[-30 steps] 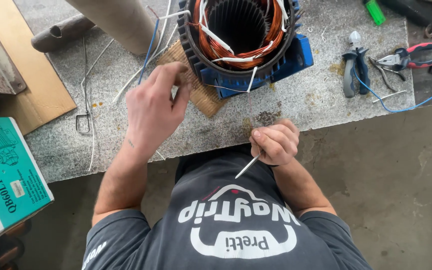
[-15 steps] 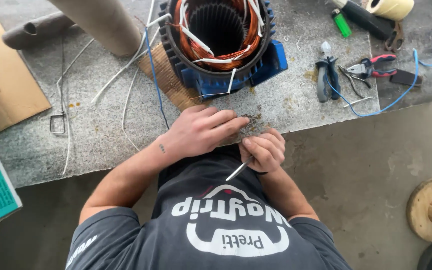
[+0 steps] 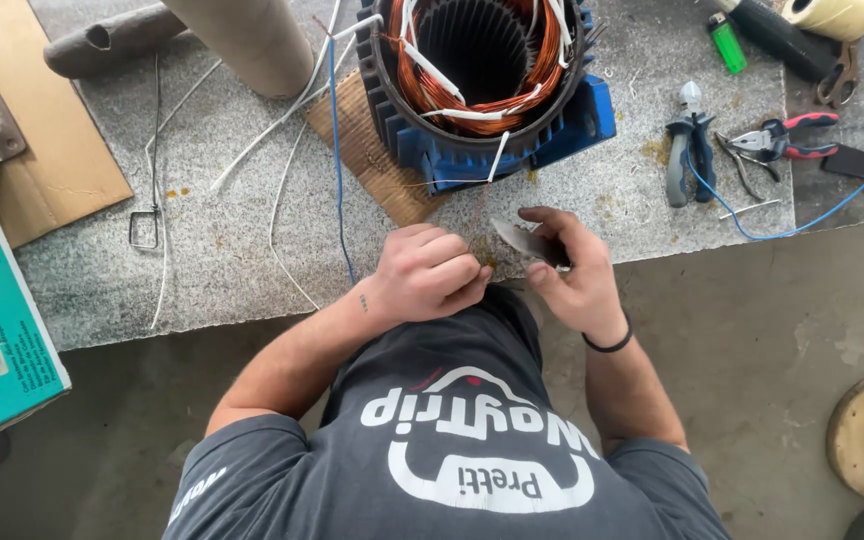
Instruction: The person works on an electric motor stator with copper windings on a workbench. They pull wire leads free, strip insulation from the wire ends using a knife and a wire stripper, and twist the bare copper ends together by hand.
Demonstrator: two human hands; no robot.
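The grey speckled desk [image 3: 232,250] carried a blue motor [image 3: 482,90] at twelve o'clock, pliers [image 3: 687,145] at two, white wires [image 3: 282,150] and cardboard [image 3: 52,170] at ten.

- Bench [image 3: 232,250]: speckled grey stone, rough, matt.
- Stator [image 3: 482,75]: blue painted metal, ribbed; glossy copper windings; white sleeving.
- Blade [image 3: 524,240] in right hand [image 3: 567,275]: dull grey metal.
- Left hand [image 3: 427,272]: pinches thin copper wire.
- Pliers [image 3: 685,145]: metal, matt grey grips.
- Tube [image 3: 252,40]: brown cardboard, matt.
- Lighter [image 3: 725,40]: glossy green plastic.
- Shirt [image 3: 452,450]: grey cloth.
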